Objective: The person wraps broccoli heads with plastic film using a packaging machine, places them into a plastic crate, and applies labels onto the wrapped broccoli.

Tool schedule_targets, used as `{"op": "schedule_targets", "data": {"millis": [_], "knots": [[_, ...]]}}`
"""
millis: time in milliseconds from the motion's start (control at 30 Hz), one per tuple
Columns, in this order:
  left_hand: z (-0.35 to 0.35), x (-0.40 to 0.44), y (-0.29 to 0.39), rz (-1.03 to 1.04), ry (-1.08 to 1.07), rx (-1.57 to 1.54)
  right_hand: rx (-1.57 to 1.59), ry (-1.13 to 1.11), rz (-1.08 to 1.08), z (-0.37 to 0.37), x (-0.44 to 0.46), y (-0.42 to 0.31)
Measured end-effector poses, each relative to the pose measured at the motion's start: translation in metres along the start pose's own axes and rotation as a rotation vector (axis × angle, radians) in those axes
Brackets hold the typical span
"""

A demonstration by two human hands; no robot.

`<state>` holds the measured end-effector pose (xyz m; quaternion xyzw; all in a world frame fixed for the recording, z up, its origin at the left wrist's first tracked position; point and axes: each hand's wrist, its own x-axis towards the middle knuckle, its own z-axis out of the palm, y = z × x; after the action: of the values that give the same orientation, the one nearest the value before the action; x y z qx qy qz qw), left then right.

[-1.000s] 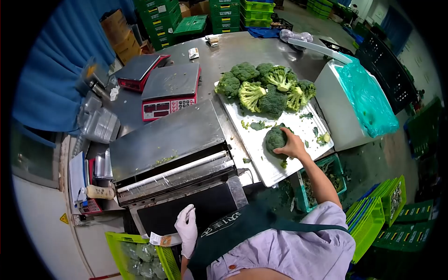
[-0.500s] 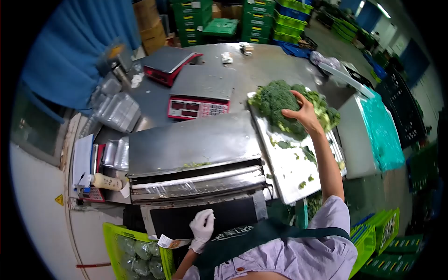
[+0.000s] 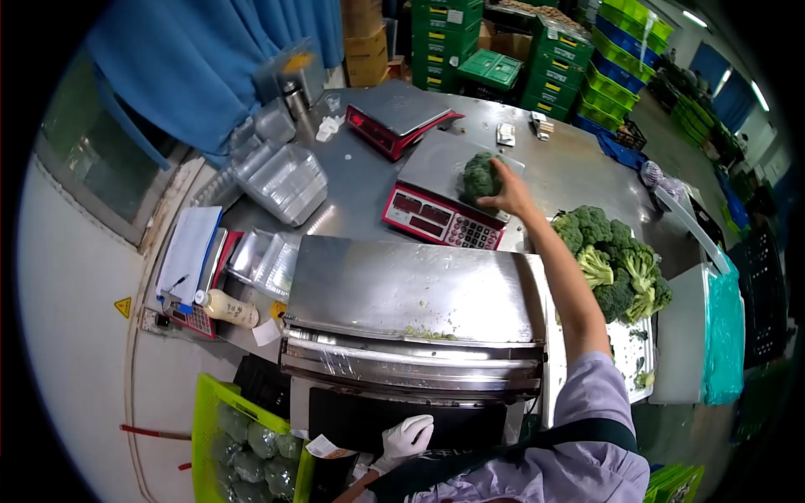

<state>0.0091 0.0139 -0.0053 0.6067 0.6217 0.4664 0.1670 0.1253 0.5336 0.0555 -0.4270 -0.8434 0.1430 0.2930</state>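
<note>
Right hand (image 3: pixel 506 189) clasping bumpy, rounded broccoli (image 3: pixel 478 177) at flat metal scale (image 3: pixel 434 171), white-gloved left hand (image 3: pixel 406 439) loosely curled closed

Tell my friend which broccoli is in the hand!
Find the big metal table, then the nearer red scale with its buttons showing. At that scale, the right hand holds one broccoli head. It's alone there; the other loose heads are bunched by the white board.
</note>
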Motion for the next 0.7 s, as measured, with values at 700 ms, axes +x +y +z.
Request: {"op": "schedule_targets", "data": {"millis": [700], "knots": [[-0.008, 0.011, 0.005, 0.243, -0.081, 0.201, -0.085, -0.063, -0.021, -0.044, -0.018, -0.008]]}}
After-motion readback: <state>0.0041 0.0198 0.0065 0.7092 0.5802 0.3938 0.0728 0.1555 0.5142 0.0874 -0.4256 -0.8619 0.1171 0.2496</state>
